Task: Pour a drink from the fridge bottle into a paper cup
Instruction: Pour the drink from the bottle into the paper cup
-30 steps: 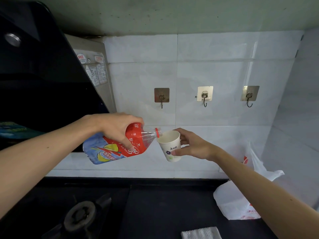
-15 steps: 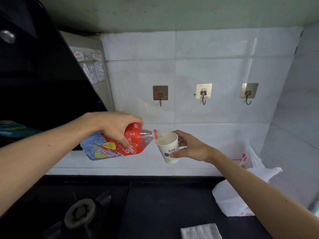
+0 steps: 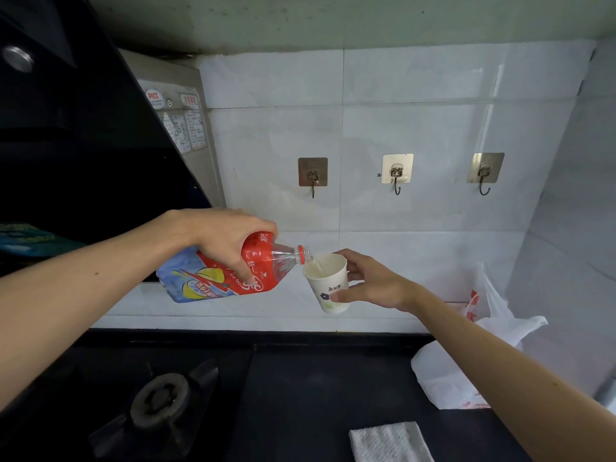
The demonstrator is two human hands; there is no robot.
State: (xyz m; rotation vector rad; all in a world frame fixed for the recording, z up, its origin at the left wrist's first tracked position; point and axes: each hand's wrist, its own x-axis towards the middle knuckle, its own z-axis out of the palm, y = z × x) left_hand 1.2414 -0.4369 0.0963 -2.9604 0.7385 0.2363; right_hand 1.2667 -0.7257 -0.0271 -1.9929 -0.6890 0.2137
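Pouring is underway: the left hand (image 3: 226, 241) grips the tilted bottle (image 3: 233, 275), the right hand (image 3: 370, 281) holds the paper cup (image 3: 328, 288); fill level seems low.

"PICC" on a round sticker (image 3: 154, 96) on the grey panel (image 3: 207, 168); "ice tea" on the bottle (image 3: 213, 281)

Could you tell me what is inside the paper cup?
A pale stream from the bottle runs into the paper cup, against its white inner wall. The near wall hides the bottom, so the fill level is unseen.
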